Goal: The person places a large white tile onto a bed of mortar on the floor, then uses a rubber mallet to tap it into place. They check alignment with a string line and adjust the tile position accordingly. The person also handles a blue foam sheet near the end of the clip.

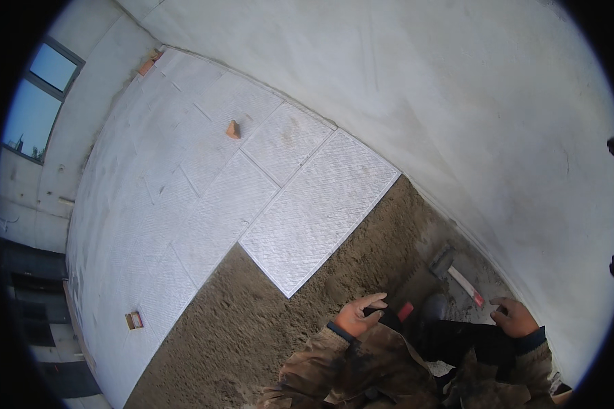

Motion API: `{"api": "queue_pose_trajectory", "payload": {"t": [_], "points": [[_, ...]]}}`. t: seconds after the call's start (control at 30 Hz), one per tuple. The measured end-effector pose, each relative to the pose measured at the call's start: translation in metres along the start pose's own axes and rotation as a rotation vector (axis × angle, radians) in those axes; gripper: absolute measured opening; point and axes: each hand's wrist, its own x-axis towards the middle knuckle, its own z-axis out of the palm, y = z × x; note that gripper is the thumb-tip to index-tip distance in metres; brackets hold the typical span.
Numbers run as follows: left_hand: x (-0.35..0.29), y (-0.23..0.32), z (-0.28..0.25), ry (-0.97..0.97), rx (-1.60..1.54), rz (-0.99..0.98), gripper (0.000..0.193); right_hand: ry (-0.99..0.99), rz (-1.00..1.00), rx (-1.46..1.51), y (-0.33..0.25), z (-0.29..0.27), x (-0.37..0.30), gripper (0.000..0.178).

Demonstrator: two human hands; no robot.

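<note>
The left hand (357, 317), at about six o'clock in the view, rests with its fingers (374, 300) loosely curled around a small dark object with a red end (397, 313); the grip looks closed on it, though the object is partly hidden by the camouflage-patterned sleeve (348, 365). The right hand (515, 317), at about five o'clock, hangs just above the knee with fingers half bent and holds nothing that can be seen.

Between the two hands, slightly toward twelve o'clock, a hammer with a grey rubber head and a pale handle tipped in red (457, 273) lies on the bed of brown, rough sand (252, 320), close to the grey plastered wall (457, 102). A dark notched trowel blade (416, 286) lies just beside the hammer head.

From the hands toward ten and eleven o'clock stretches a floor of large white, ribbed square tiles (314, 211), the nearest one ending in a corner that points at the sand. A small orange wedge (233, 129) stands on the tiles at eleven o'clock, another orange piece (147, 66) lies by the far wall, and a small orange-edged block (134, 320) sits at nine o'clock. A window with blue sky (37, 95) shows at ten o'clock.
</note>
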Motion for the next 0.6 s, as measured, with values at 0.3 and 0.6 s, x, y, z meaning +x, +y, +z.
{"api": "queue_pose_trajectory", "payload": {"t": [0.3, 0.6], "points": [[0.036, 0.043, 0.050, -0.121, 0.576, 0.350, 0.046, 0.019, -0.160, -0.090, -0.025, 0.002, -0.002, 0.038], [0.051, 0.018, 0.106, -0.460, 0.713, 0.321, 0.045, -0.019, -0.230, -0.112, -0.022, 0.007, -0.004, 0.038]]}}
